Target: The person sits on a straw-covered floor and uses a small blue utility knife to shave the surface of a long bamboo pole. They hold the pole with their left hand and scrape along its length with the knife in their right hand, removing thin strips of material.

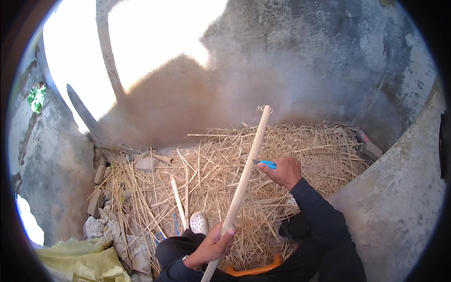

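Note:
A long pale bundle of straight stalks (248, 170) slants up from my lap toward the wall, its far end a little frayed. Near its lower end my left hand (217, 243) is wrapped round it. My right hand (284, 172) grips a blue-handled knife (268, 164) to the right of the bundle. The dark blade points left and meets or nearly meets the bundle's side; I cannot tell if it touches. My fingers hide most of the knife's handle.
Loose straw (300, 141) covers the floor up to the concrete wall (300, 66). Bricks (96, 203) and crumpled sacking (84, 261) lie at the left. A white clog (198, 223) is on my foot, and an orange curved thing (256, 270) is beneath me. Another brick (370, 149) rests at the right.

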`<action>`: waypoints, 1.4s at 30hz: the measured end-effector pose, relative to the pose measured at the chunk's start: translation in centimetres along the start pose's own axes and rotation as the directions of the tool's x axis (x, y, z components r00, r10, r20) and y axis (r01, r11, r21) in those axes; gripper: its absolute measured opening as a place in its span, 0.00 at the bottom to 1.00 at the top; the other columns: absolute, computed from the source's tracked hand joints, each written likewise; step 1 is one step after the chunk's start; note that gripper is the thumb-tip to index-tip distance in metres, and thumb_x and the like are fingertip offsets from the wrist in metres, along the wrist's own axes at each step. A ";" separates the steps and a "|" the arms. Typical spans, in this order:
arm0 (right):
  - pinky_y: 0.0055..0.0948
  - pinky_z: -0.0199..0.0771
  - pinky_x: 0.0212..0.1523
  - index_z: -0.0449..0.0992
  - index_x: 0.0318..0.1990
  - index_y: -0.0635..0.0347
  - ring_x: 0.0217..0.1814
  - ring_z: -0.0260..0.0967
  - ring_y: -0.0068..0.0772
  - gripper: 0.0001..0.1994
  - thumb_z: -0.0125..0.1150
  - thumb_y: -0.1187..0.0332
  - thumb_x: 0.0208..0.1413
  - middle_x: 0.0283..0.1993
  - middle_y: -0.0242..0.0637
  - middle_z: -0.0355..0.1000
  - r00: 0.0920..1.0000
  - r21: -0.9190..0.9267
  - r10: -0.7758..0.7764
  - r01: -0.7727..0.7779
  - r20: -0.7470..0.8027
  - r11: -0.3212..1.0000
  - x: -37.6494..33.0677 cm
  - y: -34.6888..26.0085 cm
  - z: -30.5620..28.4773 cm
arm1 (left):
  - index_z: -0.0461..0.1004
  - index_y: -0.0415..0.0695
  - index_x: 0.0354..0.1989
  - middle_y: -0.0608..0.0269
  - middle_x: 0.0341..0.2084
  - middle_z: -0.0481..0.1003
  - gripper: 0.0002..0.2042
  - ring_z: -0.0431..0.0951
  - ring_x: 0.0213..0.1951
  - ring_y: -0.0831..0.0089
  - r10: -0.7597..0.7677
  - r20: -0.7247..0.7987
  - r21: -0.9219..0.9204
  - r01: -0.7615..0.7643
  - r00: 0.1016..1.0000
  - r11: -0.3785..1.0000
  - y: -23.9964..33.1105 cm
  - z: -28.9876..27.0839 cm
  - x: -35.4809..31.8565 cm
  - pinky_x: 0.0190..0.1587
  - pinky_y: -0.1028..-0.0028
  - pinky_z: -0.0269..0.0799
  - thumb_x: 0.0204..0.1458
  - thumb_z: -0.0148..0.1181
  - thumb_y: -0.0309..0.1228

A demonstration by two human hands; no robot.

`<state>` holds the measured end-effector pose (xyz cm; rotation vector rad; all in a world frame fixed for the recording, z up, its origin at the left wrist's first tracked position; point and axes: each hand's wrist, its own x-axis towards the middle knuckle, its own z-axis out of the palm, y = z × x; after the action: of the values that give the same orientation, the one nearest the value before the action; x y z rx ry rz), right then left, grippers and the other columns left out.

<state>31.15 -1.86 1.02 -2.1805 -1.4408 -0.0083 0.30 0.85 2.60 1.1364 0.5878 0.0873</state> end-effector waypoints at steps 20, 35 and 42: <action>0.42 0.65 0.20 0.78 0.17 0.56 0.15 0.66 0.43 0.38 0.46 0.27 0.50 0.10 0.38 0.64 0.984 0.109 0.118 -0.104 -0.134 0.989 2.3 2.7 -0.4 | 0.62 0.40 0.48 0.75 0.19 0.62 0.15 0.61 0.20 0.87 -0.015 0.046 0.261 0.002 0.999 0.965 -2.0 -0.3 -2.7 0.22 0.81 0.59 0.66 0.46 0.40; 0.46 0.65 0.29 0.72 0.15 0.66 0.22 0.67 0.47 0.45 0.34 0.26 0.54 0.16 0.48 0.66 0.678 0.230 0.655 -0.616 -0.333 0.754 4.7 18.7 -1.1 | 0.67 0.40 0.44 0.59 0.20 0.70 0.13 0.75 0.26 0.58 0.158 0.363 0.495 -0.334 0.918 0.802 -2.5 2.8 -4.4 0.32 0.66 0.68 0.64 0.48 0.38; 0.39 0.54 0.21 0.62 0.12 0.63 0.15 0.54 0.35 0.42 0.37 0.29 0.57 0.11 0.38 0.56 0.886 0.421 0.452 -0.374 -0.101 0.826 3.9 12.1 -0.3 | 0.63 0.44 0.42 0.71 0.14 0.57 0.13 0.54 0.11 0.82 -0.025 -0.043 -0.136 0.019 0.999 0.990 -0.4 -0.8 -1.6 0.15 0.79 0.53 0.66 0.45 0.42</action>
<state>43.37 -2.24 -2.64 -2.0388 -0.7517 0.1969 -1.55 0.78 2.65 0.9976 0.6245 0.1322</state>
